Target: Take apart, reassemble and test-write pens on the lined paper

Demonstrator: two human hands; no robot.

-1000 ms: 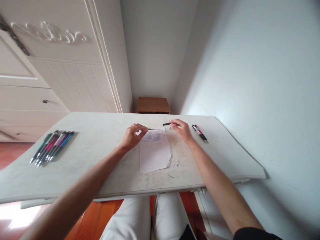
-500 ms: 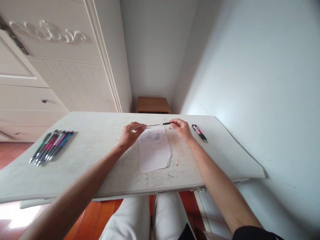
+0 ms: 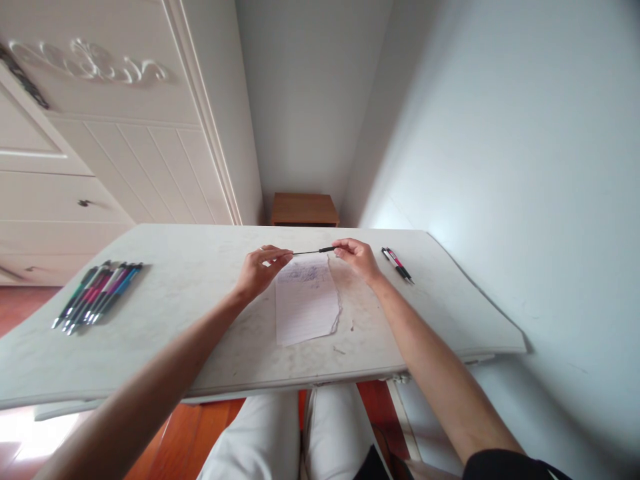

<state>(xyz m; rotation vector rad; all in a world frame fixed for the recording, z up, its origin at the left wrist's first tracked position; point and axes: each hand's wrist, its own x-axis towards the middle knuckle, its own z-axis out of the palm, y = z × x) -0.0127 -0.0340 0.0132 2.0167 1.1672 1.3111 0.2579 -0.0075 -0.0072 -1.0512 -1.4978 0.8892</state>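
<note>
My left hand (image 3: 260, 270) pinches one end of a thin pen refill (image 3: 306, 252). My right hand (image 3: 356, 259) grips a dark pen barrel (image 3: 328, 249), and the refill's other end meets it. Both hands hover just above the far edge of a torn lined sheet of paper (image 3: 305, 303) with blue scribbles near its top. The sheet lies flat on the white table (image 3: 200, 313).
A bunch of several coloured pens (image 3: 95, 295) lies at the table's left. Two pens (image 3: 397, 265) lie to the right of my right hand. A white cabinet (image 3: 100, 133) stands at the left, a small wooden stand (image 3: 304, 209) behind the table, a wall at the right.
The refill and barrel were apart a second ago. Now the refill's tip meets the barrel, and both hands are raised slightly above the paper. The view shifted a little.
</note>
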